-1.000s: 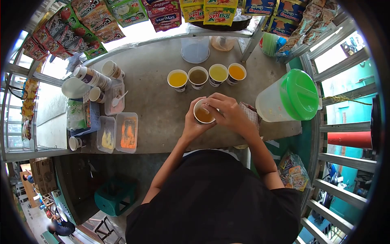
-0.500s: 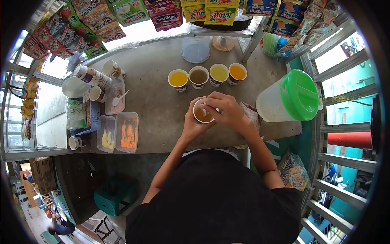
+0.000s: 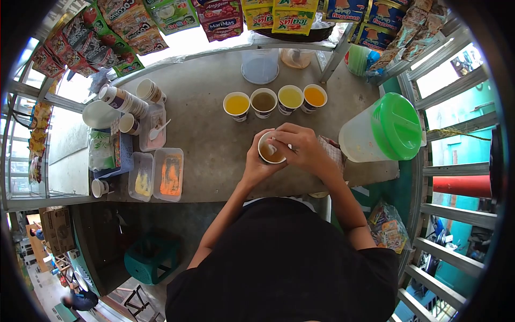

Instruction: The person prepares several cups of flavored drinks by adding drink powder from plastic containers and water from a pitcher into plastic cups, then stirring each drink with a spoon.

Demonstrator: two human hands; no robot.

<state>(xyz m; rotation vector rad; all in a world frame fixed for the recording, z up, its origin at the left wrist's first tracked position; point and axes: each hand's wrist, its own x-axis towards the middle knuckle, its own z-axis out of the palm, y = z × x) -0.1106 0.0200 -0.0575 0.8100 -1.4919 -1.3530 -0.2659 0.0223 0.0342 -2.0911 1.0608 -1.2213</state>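
My left hand (image 3: pixel 257 164) is wrapped round a paper cup (image 3: pixel 271 159) of brownish-orange drink near the counter's front edge. Over the cup's rim, my right hand (image 3: pixel 301 147) pinches a white plastic spoon (image 3: pixel 272 149) that dips into the drink. Behind my hands stands a row of filled cups: a yellow one (image 3: pixel 236 104), a dark brownish-green one (image 3: pixel 263 102), a pale yellow-green one (image 3: pixel 289 99) and an orange one (image 3: pixel 314 97). A checkered cloth (image 3: pixel 331 150) lies partly hidden beside my right hand.
A large jug with a green lid (image 3: pixel 397 126) is at the right. Trays with orange powder (image 3: pixel 171 176) and yellow powder (image 3: pixel 141 177), and stacked paper cups (image 3: pixel 122 101), stand at the left. Sachets (image 3: pixel 220 19) hang above. A person (image 3: pixel 81 300) is at the far lower left.
The spoon and the fingers of my right hand have shifted slightly within the cup's opening. My left hand keeps its hold on the cup. The whole view has moved very slightly.
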